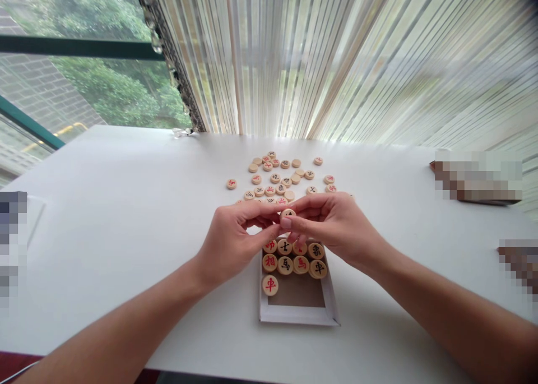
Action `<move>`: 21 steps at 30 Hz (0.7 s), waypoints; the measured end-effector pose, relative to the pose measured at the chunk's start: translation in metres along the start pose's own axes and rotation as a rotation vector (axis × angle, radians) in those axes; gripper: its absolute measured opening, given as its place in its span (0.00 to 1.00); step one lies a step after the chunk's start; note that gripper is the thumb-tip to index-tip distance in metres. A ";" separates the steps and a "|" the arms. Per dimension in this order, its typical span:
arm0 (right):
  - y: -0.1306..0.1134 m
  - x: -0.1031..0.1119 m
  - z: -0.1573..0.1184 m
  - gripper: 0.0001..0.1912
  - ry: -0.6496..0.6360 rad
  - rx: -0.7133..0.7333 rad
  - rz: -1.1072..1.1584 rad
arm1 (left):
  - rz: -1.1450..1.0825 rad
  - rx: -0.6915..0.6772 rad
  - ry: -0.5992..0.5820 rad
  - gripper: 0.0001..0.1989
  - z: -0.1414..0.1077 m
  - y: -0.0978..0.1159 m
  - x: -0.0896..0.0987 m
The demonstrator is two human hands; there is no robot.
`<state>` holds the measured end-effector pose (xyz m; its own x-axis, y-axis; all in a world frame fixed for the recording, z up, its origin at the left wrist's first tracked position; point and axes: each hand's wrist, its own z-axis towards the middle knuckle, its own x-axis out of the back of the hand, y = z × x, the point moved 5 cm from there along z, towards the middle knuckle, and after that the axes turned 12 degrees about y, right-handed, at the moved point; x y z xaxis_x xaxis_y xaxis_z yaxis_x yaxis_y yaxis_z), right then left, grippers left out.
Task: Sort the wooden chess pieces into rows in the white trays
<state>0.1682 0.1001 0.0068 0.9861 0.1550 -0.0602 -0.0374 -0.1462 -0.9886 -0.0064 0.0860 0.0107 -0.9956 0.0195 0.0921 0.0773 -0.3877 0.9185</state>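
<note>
Just above the far end of a shallow cardboard box [298, 315], my two hands meet at one round wooden xiangqi piece [288, 212] with a black character, partly covered by fingers. My right hand [338, 225] pinches it, its thumb across the near side. The fingertips of my left hand [233, 239] close on it from the left. Inside the box, pieces with red or black characters lie in rows; a red-marked piece [270, 285] sits alone in the nearest row at the left. My hands hide the box's far edge.
Many loose xiangqi pieces [275, 178] are scattered on the white table [168, 216] beyond my hands, some face down. A blurred-out brown object [474, 179] lies at the right, another [521, 263] nearer. String curtains [294, 59] and a window border the table's far side.
</note>
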 end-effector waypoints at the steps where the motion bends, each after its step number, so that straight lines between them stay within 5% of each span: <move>1: -0.001 0.000 -0.001 0.15 0.003 0.020 -0.019 | 0.057 -0.060 -0.002 0.13 -0.001 0.002 0.000; 7: -0.004 -0.002 -0.003 0.11 -0.026 0.086 -0.067 | 0.147 -0.206 -0.013 0.13 -0.002 0.008 0.000; 21: -0.002 -0.002 0.000 0.14 -0.168 0.039 0.029 | -0.138 0.015 0.030 0.15 0.001 0.004 0.001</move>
<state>0.1662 0.1004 0.0091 0.9435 0.3133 -0.1083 -0.0754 -0.1154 -0.9905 -0.0070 0.0855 0.0148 -0.9979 0.0440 -0.0471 -0.0600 -0.3695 0.9273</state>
